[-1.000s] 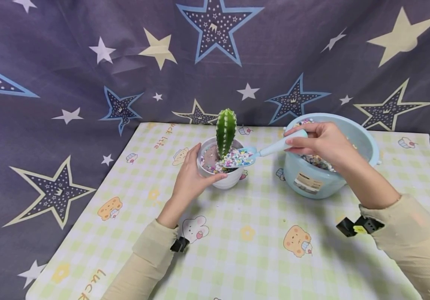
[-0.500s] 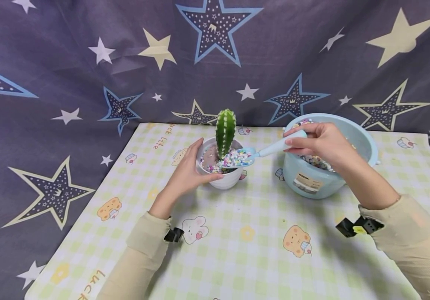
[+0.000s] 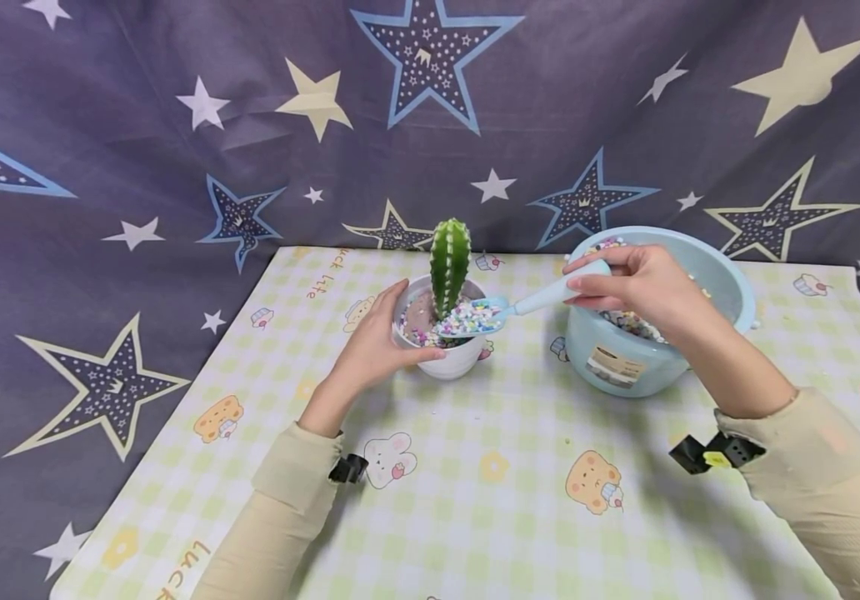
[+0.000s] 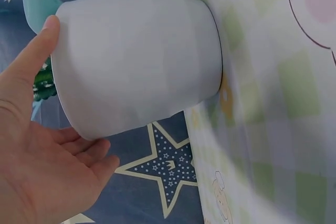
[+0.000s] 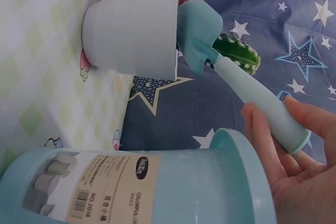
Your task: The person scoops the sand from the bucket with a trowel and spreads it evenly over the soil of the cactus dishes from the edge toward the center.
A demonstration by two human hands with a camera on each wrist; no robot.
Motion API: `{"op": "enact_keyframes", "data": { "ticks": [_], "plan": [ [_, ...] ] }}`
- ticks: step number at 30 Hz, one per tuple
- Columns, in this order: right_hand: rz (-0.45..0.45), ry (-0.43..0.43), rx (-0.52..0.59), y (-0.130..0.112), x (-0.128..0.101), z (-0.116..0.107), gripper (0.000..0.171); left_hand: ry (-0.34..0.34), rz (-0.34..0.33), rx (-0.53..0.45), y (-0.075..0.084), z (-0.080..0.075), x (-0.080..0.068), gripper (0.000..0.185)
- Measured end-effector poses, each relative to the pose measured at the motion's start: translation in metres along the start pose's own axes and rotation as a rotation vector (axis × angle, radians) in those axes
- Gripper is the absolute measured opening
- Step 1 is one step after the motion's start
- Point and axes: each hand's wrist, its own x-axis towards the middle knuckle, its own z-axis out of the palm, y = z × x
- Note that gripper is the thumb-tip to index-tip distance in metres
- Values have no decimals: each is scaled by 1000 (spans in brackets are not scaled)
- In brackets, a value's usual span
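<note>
A green cactus point(image 3: 450, 262) stands upright in a white pot point(image 3: 451, 363) on the table. My left hand point(image 3: 370, 354) holds the pot's left side, thumb at the near rim and fingers round the far side; the left wrist view shows the thumb point(image 4: 39, 51) at the rim. With my right hand point(image 3: 655, 287) I grip the handle of a light blue scoop point(image 3: 542, 297), fingertips near its end. The scoop's head, heaped with small multicoloured pebbles point(image 3: 467, 317), overlaps the right part of the pot's mouth, close beside the cactus. Pinkish-brown soil and some pebbles show inside the pot.
A light blue bucket point(image 3: 625, 367) with a paper label stands to the right, under my right hand, with more pebbles point(image 3: 636, 323) inside. The table wears a green checked cloth point(image 3: 505, 525). A dark star-patterned curtain point(image 3: 430, 167) hangs right behind it.
My left wrist and thumb have shifted slightly left along the pot. The scoop has moved barely leftward, still loaded over the pot's mouth.
</note>
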Motion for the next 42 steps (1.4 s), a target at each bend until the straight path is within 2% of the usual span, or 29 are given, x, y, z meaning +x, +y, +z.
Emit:
{"op": "enact_keyframes", "data": {
  "ticks": [6,12,24,32,37,42],
  "plan": [
    [-10,-5,36,-1,1,1,22,27,-21,24,4,3,-2,123],
    [-21,20,35,-1,1,4,28,55,-30,46,6,6,-4,123],
    [-38,-33,51,-2,3,5,34,82,-57,59,10,10,-7,123],
    [-20,10,20,-4,3,7,37,99,-50,63,12,13,-8,123],
    [-32,13,20,-4,3,8,35,88,-51,63,12,12,-7,124],
    [-40,5,15,-3,3,10,40,49,-42,54,9,6,-4,126]
  ]
}}
